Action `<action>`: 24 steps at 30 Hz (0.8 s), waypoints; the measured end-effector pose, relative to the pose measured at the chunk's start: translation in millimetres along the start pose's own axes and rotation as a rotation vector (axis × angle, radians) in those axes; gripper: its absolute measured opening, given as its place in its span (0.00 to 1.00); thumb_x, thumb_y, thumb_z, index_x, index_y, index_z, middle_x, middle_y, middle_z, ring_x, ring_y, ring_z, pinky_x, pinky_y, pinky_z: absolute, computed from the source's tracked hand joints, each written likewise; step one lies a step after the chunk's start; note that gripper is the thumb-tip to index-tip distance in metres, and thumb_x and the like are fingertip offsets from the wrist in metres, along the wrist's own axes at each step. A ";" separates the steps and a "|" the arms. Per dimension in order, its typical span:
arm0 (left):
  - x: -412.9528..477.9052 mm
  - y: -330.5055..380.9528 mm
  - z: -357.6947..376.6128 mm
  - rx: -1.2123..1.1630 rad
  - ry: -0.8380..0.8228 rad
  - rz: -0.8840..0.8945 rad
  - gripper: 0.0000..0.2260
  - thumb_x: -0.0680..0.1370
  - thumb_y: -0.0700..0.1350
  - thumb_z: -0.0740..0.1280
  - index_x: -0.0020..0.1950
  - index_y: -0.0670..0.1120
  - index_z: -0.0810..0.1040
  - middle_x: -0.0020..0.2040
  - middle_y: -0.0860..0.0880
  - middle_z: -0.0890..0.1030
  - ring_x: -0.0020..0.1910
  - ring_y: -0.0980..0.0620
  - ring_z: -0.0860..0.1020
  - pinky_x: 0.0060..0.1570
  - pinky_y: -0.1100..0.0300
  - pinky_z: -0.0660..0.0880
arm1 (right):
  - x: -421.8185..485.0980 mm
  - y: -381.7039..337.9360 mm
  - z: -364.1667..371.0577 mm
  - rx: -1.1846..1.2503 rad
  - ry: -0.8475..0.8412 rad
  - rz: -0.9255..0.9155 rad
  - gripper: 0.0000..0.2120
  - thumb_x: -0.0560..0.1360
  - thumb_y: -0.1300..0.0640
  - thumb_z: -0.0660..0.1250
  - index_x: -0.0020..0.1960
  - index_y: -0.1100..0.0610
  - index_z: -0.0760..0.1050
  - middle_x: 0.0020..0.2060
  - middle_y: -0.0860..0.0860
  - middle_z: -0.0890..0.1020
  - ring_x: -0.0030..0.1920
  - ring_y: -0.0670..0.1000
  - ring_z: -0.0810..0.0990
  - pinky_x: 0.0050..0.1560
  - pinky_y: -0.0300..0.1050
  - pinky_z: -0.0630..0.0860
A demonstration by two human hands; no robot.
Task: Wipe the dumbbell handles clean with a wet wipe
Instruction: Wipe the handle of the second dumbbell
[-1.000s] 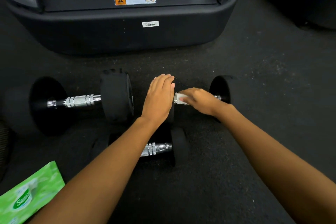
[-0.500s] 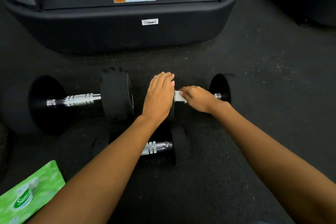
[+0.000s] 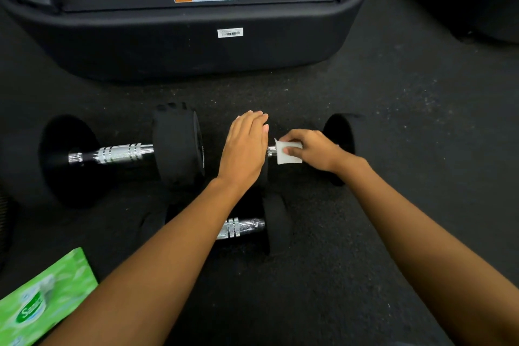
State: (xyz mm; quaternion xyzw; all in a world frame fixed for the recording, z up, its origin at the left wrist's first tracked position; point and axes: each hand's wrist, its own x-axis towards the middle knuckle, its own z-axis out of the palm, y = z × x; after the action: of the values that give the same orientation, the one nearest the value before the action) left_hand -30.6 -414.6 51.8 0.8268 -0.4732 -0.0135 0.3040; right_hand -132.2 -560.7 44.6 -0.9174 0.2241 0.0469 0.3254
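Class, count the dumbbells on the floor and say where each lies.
3. The left dumbbell lies far left; the right dumbbell has the wet wipe on its handle; the near dumbbell lies closest, partly hidden under the left forearm.

Dark speckled rubber floor (image 3: 393, 109), black treadmill base (image 3: 196, 45) behind.

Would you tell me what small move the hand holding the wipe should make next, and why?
Probably slide the wet wipe rightward along the handle toward the right weight. The right hand pinches it at the handle's left end, close beside the left hand, so most of the bar lies to its right.
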 end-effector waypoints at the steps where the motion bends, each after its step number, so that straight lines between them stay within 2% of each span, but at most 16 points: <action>1: 0.6 -0.2 0.5 0.002 -0.001 -0.001 0.19 0.81 0.44 0.52 0.64 0.36 0.73 0.62 0.39 0.76 0.66 0.42 0.71 0.69 0.47 0.64 | 3.1 -3.7 4.0 -0.014 0.011 0.011 0.15 0.78 0.56 0.63 0.63 0.58 0.73 0.59 0.54 0.78 0.59 0.52 0.75 0.55 0.41 0.69; 4: 1.7 -1.4 1.6 -0.001 0.001 -0.007 0.16 0.82 0.42 0.54 0.64 0.36 0.73 0.62 0.39 0.76 0.66 0.42 0.71 0.69 0.47 0.64 | 5.7 -14.5 19.6 -0.066 0.052 -0.028 0.15 0.79 0.56 0.59 0.64 0.59 0.72 0.59 0.55 0.77 0.59 0.53 0.74 0.53 0.41 0.66; 7: 0.4 -0.1 0.5 0.005 0.016 0.012 0.21 0.80 0.46 0.49 0.63 0.36 0.74 0.61 0.39 0.77 0.64 0.42 0.72 0.67 0.46 0.65 | -0.9 -8.6 20.5 -0.112 0.076 -0.081 0.15 0.80 0.56 0.58 0.65 0.58 0.72 0.59 0.55 0.77 0.60 0.53 0.73 0.56 0.42 0.66; 11: -0.5 0.8 0.1 -0.024 0.046 0.006 0.22 0.80 0.47 0.48 0.62 0.36 0.75 0.61 0.40 0.77 0.64 0.42 0.72 0.68 0.47 0.65 | -0.6 -1.1 7.8 -0.089 0.076 0.092 0.14 0.81 0.53 0.56 0.58 0.60 0.75 0.51 0.57 0.80 0.53 0.57 0.77 0.51 0.51 0.73; 16: 0.3 0.4 -0.5 -0.021 0.024 0.004 0.23 0.80 0.47 0.47 0.62 0.36 0.74 0.61 0.39 0.77 0.64 0.42 0.72 0.68 0.47 0.65 | 8.9 -22.7 21.9 -0.108 0.051 0.047 0.13 0.81 0.55 0.55 0.55 0.60 0.75 0.51 0.58 0.80 0.51 0.58 0.77 0.44 0.45 0.67; 18: 0.5 0.8 -1.3 -0.026 0.027 0.004 0.23 0.80 0.47 0.48 0.62 0.36 0.75 0.60 0.38 0.77 0.64 0.41 0.73 0.67 0.47 0.65 | 5.4 -22.6 27.9 -0.082 0.070 -0.020 0.12 0.81 0.56 0.56 0.58 0.61 0.74 0.53 0.57 0.79 0.54 0.56 0.76 0.47 0.44 0.67; 21: -2.0 1.5 -1.5 -0.023 0.022 0.017 0.22 0.80 0.47 0.48 0.62 0.36 0.74 0.61 0.39 0.77 0.64 0.41 0.72 0.67 0.46 0.66 | -5.1 -9.4 22.7 -0.065 0.069 -0.109 0.15 0.79 0.56 0.61 0.64 0.58 0.72 0.60 0.54 0.77 0.61 0.52 0.73 0.58 0.39 0.66; 24: -3.5 0.1 -1.8 -0.032 0.018 0.015 0.20 0.81 0.45 0.50 0.62 0.36 0.74 0.61 0.39 0.76 0.65 0.42 0.72 0.67 0.46 0.65 | -12.5 -1.1 18.4 -0.043 0.114 -0.120 0.14 0.77 0.56 0.65 0.61 0.58 0.72 0.58 0.52 0.76 0.60 0.50 0.71 0.59 0.39 0.66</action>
State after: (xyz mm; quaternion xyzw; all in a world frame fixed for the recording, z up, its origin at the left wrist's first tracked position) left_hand -32.1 -411.1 52.4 0.8183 -0.4764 -0.0115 0.3215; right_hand -141.8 -543.8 33.7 -0.9372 0.1859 -0.0200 0.2946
